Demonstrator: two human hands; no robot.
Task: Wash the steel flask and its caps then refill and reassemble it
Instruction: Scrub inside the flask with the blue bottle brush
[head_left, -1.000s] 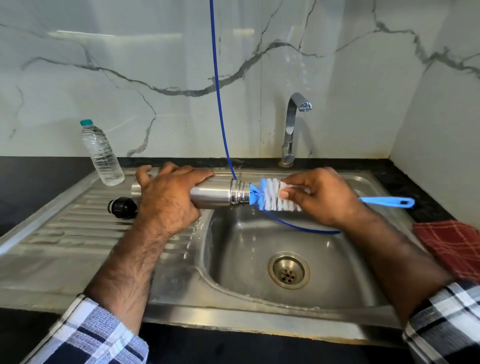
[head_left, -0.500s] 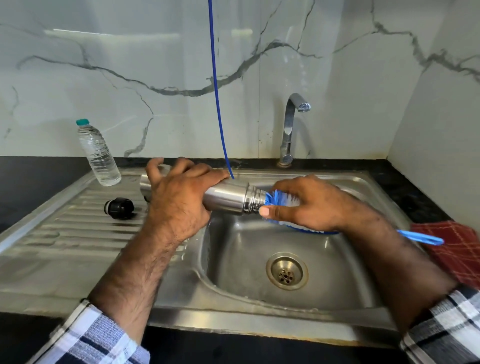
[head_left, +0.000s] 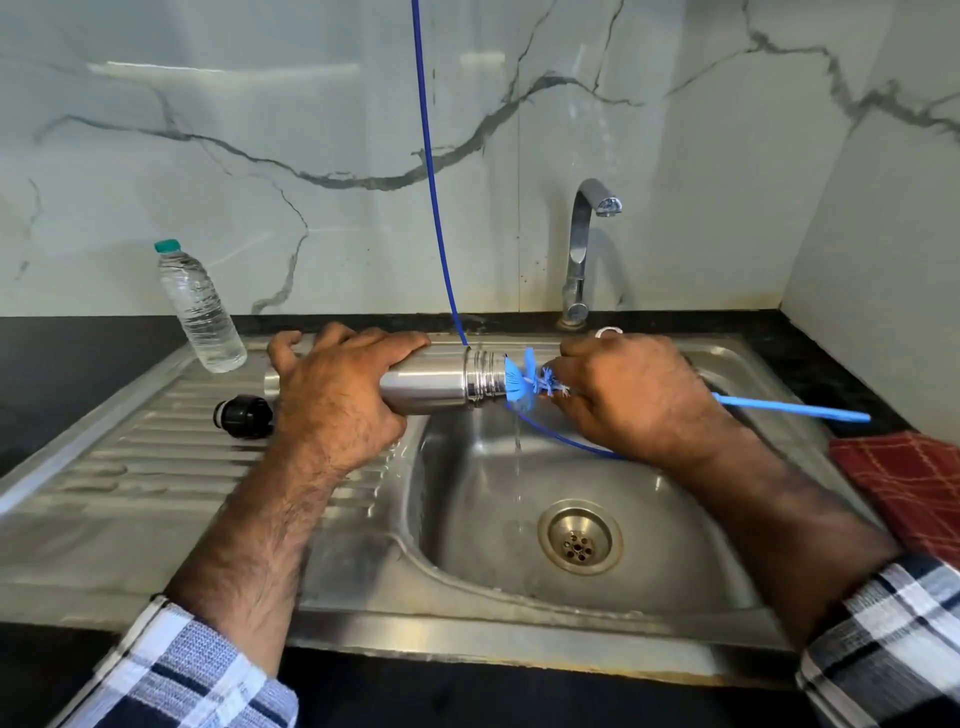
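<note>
Over the sink (head_left: 363, 582), my left hand (head_left: 337, 400) grips the flask (head_left: 436, 387); my right hand (head_left: 634, 395) grips the brush (head_left: 524, 382), bristles mostly hidden inside.

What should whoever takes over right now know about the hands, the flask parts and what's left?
Left hand grips the flask, held sideways over the sink, mouth to the right.
Right hand holds the brush, bristles at the mouth; water trickles out.
Black cap lies on the drainboard, water bottle stands behind it.
Done: flask opened, scrubbing under way.
Left: finish scrubbing, rinse, wash caps, refill, reassemble. Tap looks off.
</note>
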